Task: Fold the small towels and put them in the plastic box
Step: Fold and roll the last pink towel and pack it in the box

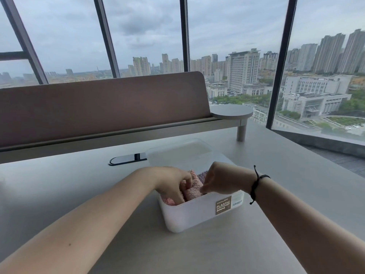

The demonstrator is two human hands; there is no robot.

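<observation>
Your left hand reaches down into the plastic box, fingers curled onto the pink towel inside it. Your right hand pinches the same towel from the other side, with a paler towel just behind. This looks like the packing step: the folded towels are being seated in the box. Next, press them flat and draw both hands out without dragging a fold open. The lid lies just beyond the box.
</observation>
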